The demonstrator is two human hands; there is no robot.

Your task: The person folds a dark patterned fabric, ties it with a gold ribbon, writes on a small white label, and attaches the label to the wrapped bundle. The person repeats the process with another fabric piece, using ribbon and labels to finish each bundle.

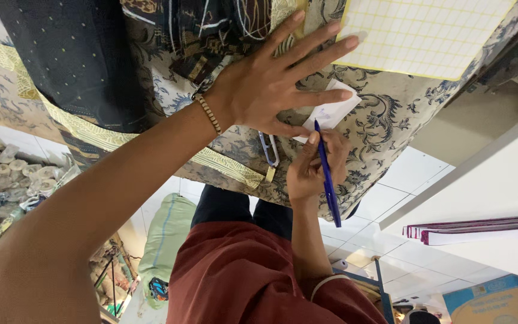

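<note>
My left hand [265, 84] lies flat, fingers spread, on a patterned batik cloth [385, 120]. Its thumb rests at the edge of a small white paper slip [335, 108]. A bead bracelet [209, 114] circles that wrist. My right hand [310, 171] grips a blue pen [329, 180] with its tip on the slip. A red sleeve covers that arm near the elbow.
A pale yellow grid sheet [427, 33] lies on the cloth beyond my fingers. Small blue-handled snips [269, 150] sit beside my thumb. A dark dotted fabric [73, 54] is at the left. Right side: a white shelf with books [481, 228] and a cardboard box [499, 303]; clutter on the floor at left.
</note>
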